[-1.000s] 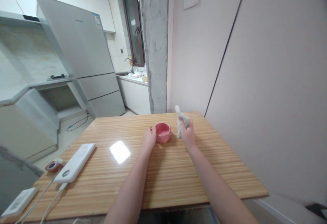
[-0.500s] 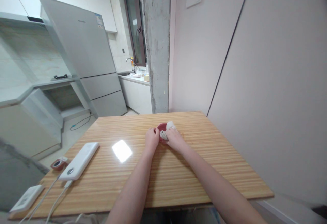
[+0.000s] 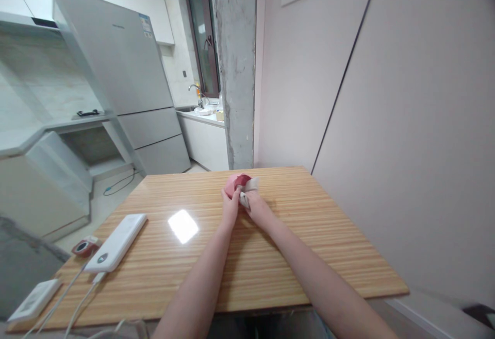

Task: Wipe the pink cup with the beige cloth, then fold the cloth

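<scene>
My left hand [image 3: 231, 206] is closed on a pink bowl [image 3: 231, 185] near the far side of the table. The bowl is tilted, its pink outer side showing at the left and its dark red inside turned to the right. A crumpled greyish-white cloth [image 3: 253, 185] is bunched in my right hand [image 3: 258, 208], which presses it against the bowl's near right side. The fingertips of my right hand are partly hidden by the cloth.
On the wood-grain table [image 3: 309, 236], a white power bank [image 3: 118, 243] with cables lies at the left. Beside it are a small red-and-white item [image 3: 85, 247] and a white box-like item [image 3: 34, 299]. Behind stand a fridge [image 3: 116, 61] and a concrete pillar [image 3: 240, 71].
The bowl has been tipped so that its outer side shows at the left. My right hand and the cloth have shifted slightly left, closer to my left hand.
</scene>
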A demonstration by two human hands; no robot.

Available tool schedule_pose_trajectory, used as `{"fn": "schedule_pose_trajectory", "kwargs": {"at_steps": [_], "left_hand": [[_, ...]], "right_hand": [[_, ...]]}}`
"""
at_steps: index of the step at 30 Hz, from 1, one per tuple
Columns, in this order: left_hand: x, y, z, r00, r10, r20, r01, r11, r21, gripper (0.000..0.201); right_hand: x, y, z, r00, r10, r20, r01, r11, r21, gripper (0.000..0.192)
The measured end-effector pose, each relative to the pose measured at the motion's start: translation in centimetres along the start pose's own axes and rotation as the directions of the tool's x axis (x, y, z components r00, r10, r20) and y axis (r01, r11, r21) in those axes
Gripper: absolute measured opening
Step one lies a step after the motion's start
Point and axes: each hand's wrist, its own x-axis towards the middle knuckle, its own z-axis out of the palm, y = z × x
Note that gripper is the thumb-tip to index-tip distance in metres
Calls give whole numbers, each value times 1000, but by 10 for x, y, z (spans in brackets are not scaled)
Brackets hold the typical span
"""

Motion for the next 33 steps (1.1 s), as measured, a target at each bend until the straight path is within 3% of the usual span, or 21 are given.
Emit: {"fn": "schedule_pose_trajectory", "kwargs": {"at_steps": [2,5,10,14,18,21,23,26,30,33], "left_hand": [[3,6,-10,994,103,25,-105,972,208,47],[5,15,-18,982,155,105,-181,927,328,46],[3,12,-8,990,105,97,-124,967,222,51],[-8,0,6,991,124,41,-129,979,159,75],[-13,5,2,980,196,33,-198,943,267,70],[-7,19,-13,939,326,114,-344,853,393,63],[-3,27,-22,914,349,206,-404,806,433,59],[-2,28,-22,908,324,265,-407,830,382,60],[-16,16,-2,942,299,149,-327,919,222,79],[-25,5,12,954,294,50,-298,935,190,80]], "right_hand": [[-1,8,-2,999,-39,36,39,999,1,30],[-2,9,-5,999,-37,39,40,996,-76,27],[-2,0,-3,997,14,-75,-25,989,-148,22],[-3,4,9,991,63,-122,-65,998,-13,23],[-3,11,13,991,-24,-132,40,991,125,31],[-1,15,10,990,-106,-99,115,988,98,33],[0,17,8,989,-137,-48,138,990,17,30],[-1,20,7,996,-84,-24,81,991,-107,27],[-3,18,7,996,6,-90,-17,993,-120,27],[-5,14,8,985,-3,-173,-3,999,-38,28]]}}
